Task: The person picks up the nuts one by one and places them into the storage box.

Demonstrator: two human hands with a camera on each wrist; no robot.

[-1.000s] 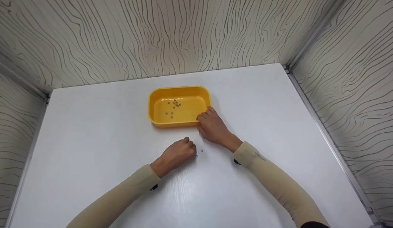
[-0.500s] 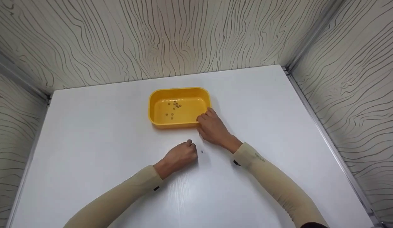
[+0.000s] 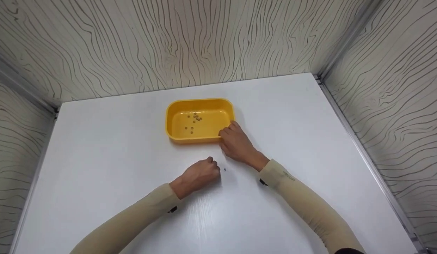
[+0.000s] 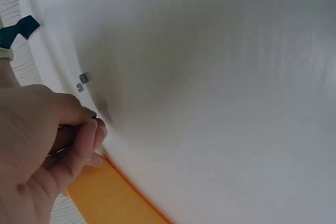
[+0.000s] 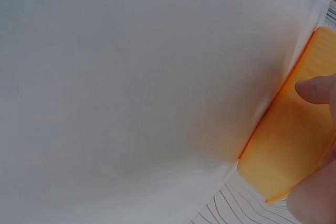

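My left hand (image 3: pixel 197 176) is low over the white table, thumb and fingertips pinched together. In the left wrist view a small dark piece, seemingly a metal nut (image 4: pixel 93 115), shows at those fingertips, mostly hidden. Just right of this hand lies a loose nut (image 3: pixel 225 169); the left wrist view has two small grey pieces close together there, the upper being a nut (image 4: pixel 84 78). My right hand (image 3: pixel 238 143) grips the near right corner of a yellow tray (image 3: pixel 194 140), thumb (image 5: pixel 314 88) against its outer wall. Several small nuts (image 3: pixel 197 118) are scattered inside, mostly left of centre.
The tray stands on the white table (image 3: pixel 109 148), toward its far side. Wood-grain panels (image 3: pixel 190 42) rise behind and at both sides, with metal rails (image 3: pixel 366 151) along the side edges.
A second nut beside the left fingertips one second ago is no longer visible in the head view. The left hand has shifted slightly right and nearer the person. My right hand keeps its grip.
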